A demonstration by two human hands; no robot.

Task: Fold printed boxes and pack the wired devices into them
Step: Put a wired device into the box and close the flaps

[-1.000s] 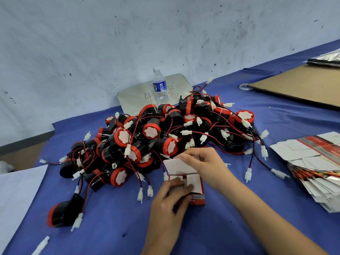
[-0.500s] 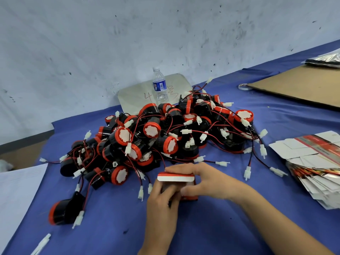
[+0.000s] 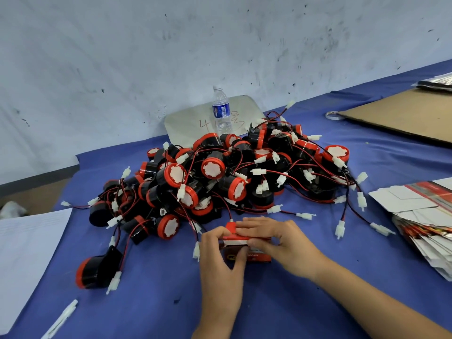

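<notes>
Both my hands are on 1 small red box (image 3: 256,257), which stands on the blue cloth (image 3: 159,302) directly in front of me. My left hand (image 3: 220,260) curls round its left side, thumb on the front face. My right hand (image 3: 277,243) lies across the top, fingers pressing the lid and thumb pinching the front. The lid looks nearly closed, though my fingers hide its edge. Just beyond my hands sits the pile of wired devices (image 3: 220,172), with a water bottle (image 3: 221,111) behind it. 1 lone device (image 3: 94,271) lies left of my left hand. Flat boxes (image 3: 415,204) are stacked right of my right hand.
</notes>
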